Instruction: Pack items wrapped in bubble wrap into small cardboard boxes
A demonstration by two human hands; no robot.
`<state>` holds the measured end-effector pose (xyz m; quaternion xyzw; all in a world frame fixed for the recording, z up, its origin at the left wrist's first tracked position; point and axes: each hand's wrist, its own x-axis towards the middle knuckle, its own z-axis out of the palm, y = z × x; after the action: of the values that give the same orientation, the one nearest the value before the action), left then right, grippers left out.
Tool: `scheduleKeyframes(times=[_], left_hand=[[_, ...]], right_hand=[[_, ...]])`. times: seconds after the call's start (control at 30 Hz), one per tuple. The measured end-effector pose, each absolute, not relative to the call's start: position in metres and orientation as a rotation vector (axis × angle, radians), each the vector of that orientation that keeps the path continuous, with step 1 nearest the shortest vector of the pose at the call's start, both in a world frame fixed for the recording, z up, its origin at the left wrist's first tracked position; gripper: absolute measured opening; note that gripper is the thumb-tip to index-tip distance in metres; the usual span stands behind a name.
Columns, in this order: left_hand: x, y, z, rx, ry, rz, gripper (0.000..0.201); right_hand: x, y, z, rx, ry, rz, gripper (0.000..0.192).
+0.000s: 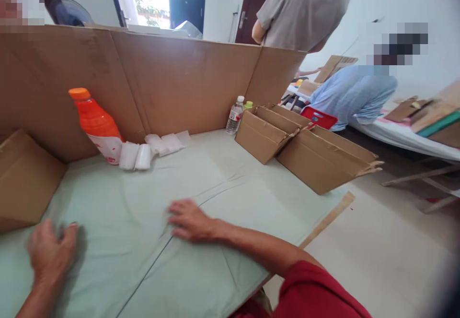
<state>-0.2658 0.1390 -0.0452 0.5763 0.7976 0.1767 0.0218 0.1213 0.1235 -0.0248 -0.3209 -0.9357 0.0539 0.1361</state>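
Both hands lie flat on the green sheet (pixel 118 203) — left hand (pixel 48 251) near the bench's front edge, right hand (pixel 190 221) mid-sheet, fingers released, well short of the orange bottle (pixel 96 121).

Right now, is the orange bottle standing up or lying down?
Standing, but tilted. The orange bottle leans with its cap up against the cardboard wall, base on the green sheet.

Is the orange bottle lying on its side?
No, the orange bottle stands capped, leaning slightly, against the cardboard wall, beside white packets.
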Motion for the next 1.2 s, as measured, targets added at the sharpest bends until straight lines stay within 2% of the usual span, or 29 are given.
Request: scheduleKeyframes(times=[0.07,0.13,0.3,0.37,0.47,0.5,0.63,0.73,0.83,0.93,1.07,1.13,1.2], left_hand=[[-0.233,0.128,-0.042,1.825,2.426,0.504,0.067],[-0.194,0.112,-0.045,1.949,2.309,0.454,0.062],[-0.083,0.049,-0.054,2.322,1.785,0.422,0.057],[-0.040,0.020,-0.052,2.397,1.451,0.412,0.062],[0.008,-0.015,-0.043,2.373,0.983,0.363,0.069],[0.017,-0.023,-0.040,2.335,0.880,0.350,0.070],[0.014,-0.029,-0.026,2.110,0.812,0.390,0.059],[-0.016,-0.016,-0.015,1.888,1.035,0.541,0.045],[-0.046,0.002,-0.005,1.706,1.309,0.768,0.040],[-0.064,0.015,0.002,1.579,1.487,0.962,0.048],[-0.074,0.019,0.004,1.483,1.602,1.151,0.075],[-0.079,0.017,0.001,1.452,1.617,1.196,0.082],[-0.085,0.016,-0.006,1.397,1.661,1.222,0.081]], right_hand=[[0.185,0.141,-0.001,-1.272,-2.512,0.076,0.031],[0.248,0.163,0.032,-1.554,-2.301,-0.154,0.033],[0.382,0.213,0.108,-1.916,-1.809,-0.690,0.051],[0.421,0.227,0.118,-2.055,-1.664,-0.710,0.048],[0.456,0.242,0.116,-2.187,-1.601,-0.523,0.033],[0.461,0.244,0.114,-2.175,-1.629,-0.464,0.035],[0.446,0.239,0.112,-1.992,-1.912,-0.471,0.049],[0.413,0.215,0.112,-1.917,-2.061,-0.495,0.041],[0.371,0.177,0.112,-1.731,-2.206,-0.453,0.025],[0.323,0.131,0.119,-1.417,-2.332,-0.320,0.022],[0.276,0.080,0.136,-1.094,-2.460,0.070,0.021],[0.270,0.067,0.139,-1.011,-2.329,0.217,0.017],[0.274,0.062,0.132,-1.043,-2.028,0.289,0.021]])
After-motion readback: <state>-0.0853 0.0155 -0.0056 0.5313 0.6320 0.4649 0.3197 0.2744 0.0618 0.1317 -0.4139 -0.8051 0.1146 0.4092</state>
